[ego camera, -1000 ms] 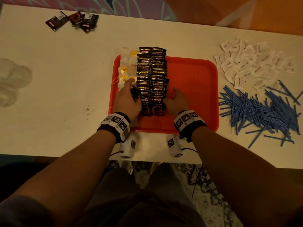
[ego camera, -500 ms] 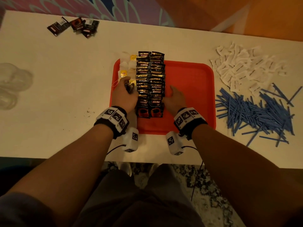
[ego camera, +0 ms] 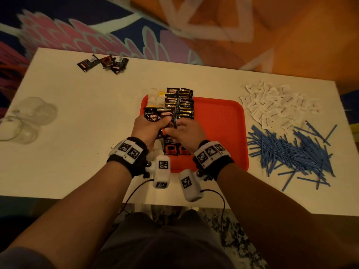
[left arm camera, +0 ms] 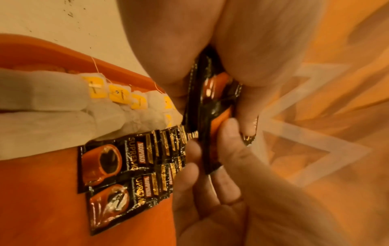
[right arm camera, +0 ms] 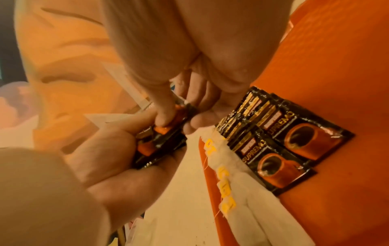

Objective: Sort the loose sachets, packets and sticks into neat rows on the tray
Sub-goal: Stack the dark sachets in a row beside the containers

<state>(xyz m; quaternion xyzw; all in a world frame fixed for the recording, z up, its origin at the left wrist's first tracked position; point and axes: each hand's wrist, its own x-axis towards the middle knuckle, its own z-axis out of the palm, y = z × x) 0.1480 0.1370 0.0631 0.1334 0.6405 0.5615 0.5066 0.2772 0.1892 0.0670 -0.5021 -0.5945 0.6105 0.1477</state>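
Observation:
A red tray (ego camera: 219, 123) carries two rows of black coffee sachets (ego camera: 184, 103) with a row of tea bags (ego camera: 155, 98) to their left. Just above the near end of the rows, my left hand (ego camera: 153, 125) grips a small bunch of coffee sachets (ego camera: 159, 115). My right hand (ego camera: 173, 131) pinches the lower edge of one sachet in that bunch. In the left wrist view the bunch (left arm camera: 212, 103) stands on edge between both hands. In the right wrist view the same bunch (right arm camera: 160, 143) lies in my left palm, beside the rows (right arm camera: 284, 141).
A pile of white sachets (ego camera: 275, 105) and a heap of blue sticks (ego camera: 291, 152) lie on the table right of the tray. Loose black sachets (ego camera: 104, 63) sit at the far left corner. Clear glass items (ego camera: 25, 119) stand at the left edge.
Both hands were flanking the coffee rows on the tray. My left hand has since lifted its bunch of sachets, and my right hand has come across to pinch one. The view tilted up.

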